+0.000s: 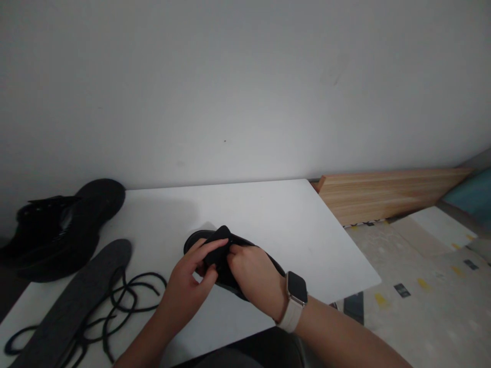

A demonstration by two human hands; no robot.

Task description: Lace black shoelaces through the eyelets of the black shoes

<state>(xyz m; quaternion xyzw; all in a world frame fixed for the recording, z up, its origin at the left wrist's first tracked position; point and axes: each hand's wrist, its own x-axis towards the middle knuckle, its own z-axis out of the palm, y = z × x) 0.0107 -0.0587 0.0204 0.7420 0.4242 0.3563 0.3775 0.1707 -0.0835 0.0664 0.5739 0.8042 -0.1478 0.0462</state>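
White tabletop (268,220) against a bare wall: I have both hands on a black shoe (230,255) near the front edge. My left hand (187,286) pinches what looks like its tongue, though the dark fabric is hard to read; my right hand (255,278) is closed around the upper. I judge I'm working the shoe open, so the next move needs a firm hold. Loose laces (126,296), an insole (76,301) and another shoe (57,230) lie to the left.

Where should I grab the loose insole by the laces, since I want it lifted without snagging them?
Take the insole at its rounded far end, coming from the shoe side. That end lies bare on the table; the laces cross its other edge.
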